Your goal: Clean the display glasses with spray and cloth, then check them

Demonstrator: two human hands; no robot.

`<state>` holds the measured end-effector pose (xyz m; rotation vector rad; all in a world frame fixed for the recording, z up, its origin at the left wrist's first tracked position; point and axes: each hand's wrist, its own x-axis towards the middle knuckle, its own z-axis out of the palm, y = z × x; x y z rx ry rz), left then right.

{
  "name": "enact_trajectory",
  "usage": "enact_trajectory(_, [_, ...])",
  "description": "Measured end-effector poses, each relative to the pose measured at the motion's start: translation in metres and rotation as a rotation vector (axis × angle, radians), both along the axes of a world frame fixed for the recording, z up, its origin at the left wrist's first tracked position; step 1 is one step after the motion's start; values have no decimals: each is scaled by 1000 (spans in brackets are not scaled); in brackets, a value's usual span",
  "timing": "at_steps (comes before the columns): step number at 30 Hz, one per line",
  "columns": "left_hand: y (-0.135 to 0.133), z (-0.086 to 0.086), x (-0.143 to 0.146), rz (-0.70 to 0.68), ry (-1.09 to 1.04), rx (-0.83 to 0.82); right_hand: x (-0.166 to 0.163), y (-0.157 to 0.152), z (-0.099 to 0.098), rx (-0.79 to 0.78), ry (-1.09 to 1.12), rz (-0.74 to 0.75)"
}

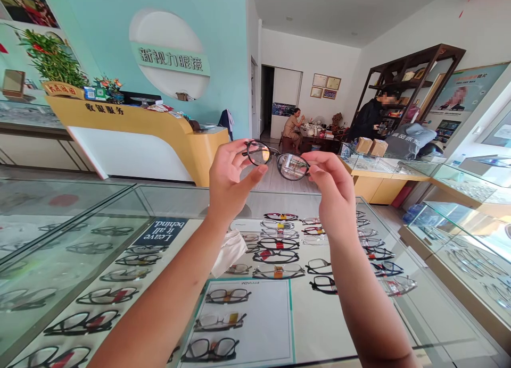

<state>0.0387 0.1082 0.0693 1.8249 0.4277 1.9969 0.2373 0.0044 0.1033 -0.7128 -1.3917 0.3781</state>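
Both my hands hold up a pair of round dark-framed eyeglasses [293, 166] above a glass display case [311, 325]. My left hand [233, 174] grips one side of the frame near its hinge, with the thumb by the lower rim of that lens. At the other end, my right hand [329, 182] pinches the frame between thumb and fingers. The glasses tilt down toward the right. A crumpled white cloth or tissue [230, 252] lies on the case beyond my left forearm. Rows of spectacle frames [276, 256] show beneath the glass.
A yellow and white cashier counter [147, 150] stands at the far left. More glass cases [459, 251] run along the right. A seated person [294, 128] is at a table at the back; another person [365, 118] in dark clothing stands by a wooden shelf [411, 70].
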Motion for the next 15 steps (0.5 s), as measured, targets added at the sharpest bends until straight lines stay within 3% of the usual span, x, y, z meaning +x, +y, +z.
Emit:
enact_trajectory(7, [-28,14,-7,402,288,226,15,7,3,73,-317,-203])
enact_trajectory(11, [-45,20,-5,464,386,344,15,10,1,57,-412,-171])
enact_trajectory(15, [-50,24,-4,479,428,327,17,12,1,56,-441,-137])
